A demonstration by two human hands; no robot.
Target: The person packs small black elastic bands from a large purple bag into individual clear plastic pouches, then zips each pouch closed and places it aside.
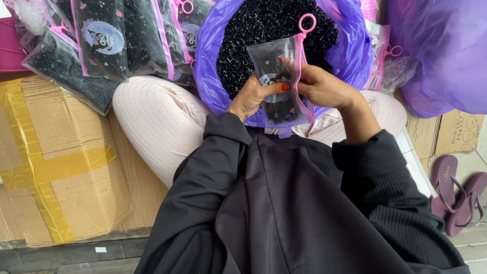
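A small clear zip pouch (276, 76) with a pink edge and a pink ring pull is held upright between both hands; it is partly filled with small black pieces. My left hand (253, 96) grips its lower left side, thumb pressed on the front. My right hand (319, 86) holds the pink zip edge on the right. Just behind the pouch, a purple plastic bag (208, 61) sits open on my lap, full of small black pieces (253, 25).
Several filled pouches (101, 40) with pink edges lie piled at the upper left. A taped cardboard box (56, 162) stands at my left. Another purple bag (441, 50) bulges at the upper right, and purple flip-flops (456, 198) lie on the floor at the right.
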